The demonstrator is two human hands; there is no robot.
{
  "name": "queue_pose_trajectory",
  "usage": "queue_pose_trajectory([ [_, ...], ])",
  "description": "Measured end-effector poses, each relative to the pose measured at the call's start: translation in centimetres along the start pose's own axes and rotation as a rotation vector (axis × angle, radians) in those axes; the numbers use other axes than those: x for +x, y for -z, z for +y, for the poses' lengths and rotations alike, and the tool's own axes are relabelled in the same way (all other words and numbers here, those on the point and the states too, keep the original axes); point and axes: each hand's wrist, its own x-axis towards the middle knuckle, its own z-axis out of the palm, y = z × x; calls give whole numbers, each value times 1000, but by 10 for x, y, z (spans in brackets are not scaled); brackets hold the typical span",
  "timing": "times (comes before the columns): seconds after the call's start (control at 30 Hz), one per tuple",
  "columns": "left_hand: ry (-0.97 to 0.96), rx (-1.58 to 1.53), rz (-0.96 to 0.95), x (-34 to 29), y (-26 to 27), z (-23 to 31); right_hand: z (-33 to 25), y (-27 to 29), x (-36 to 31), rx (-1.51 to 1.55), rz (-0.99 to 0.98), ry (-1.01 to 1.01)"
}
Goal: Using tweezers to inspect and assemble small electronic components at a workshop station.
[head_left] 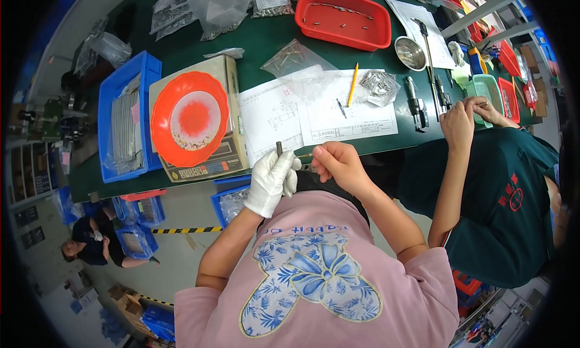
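In a white glove, my left hand (272,177) is closed around a small dark metal pin (279,147), whose end sticks up above the fingers. My bare right hand (339,167) faces it just to the right, thumb and forefinger pinched on a thin, short rod (307,155) that points toward the glove. Whether the rod touches anything in the glove is too small to tell. Both hands are at the near table edge, in front of printed drawing sheets (266,115). On these lie a yellow pencil (353,85), a slim pen-like tool (341,109) and a bag of metal parts (379,87).
At left, an orange-red plate (194,118) sits on a boxy scale (232,142), beside a blue bin (106,130). A red tray (343,19) with scattered pins stands farther back. A metal bowl (410,53) and measuring tools (417,106) lie right, near a co-worker's hands (459,121).
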Motion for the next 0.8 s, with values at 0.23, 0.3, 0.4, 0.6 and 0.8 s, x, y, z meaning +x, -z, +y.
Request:
queue_pose_trajectory([
  [0.23,5,26,1,-1,2,0,-4,-14,-2,161,110,183],
  [0.3,0,26,2,-2,2,-1,1,-3,1,113,-2,-78],
  [0.4,-5,30,-3,-1,2,-3,13,-3,5,144,35,-9],
  [0.6,85,-37,26,0,5,1,11,-16,4,-215,214,498],
  [0.8,300,-281,0,8,11,-8,11,-11,8,-347,152,726],
])
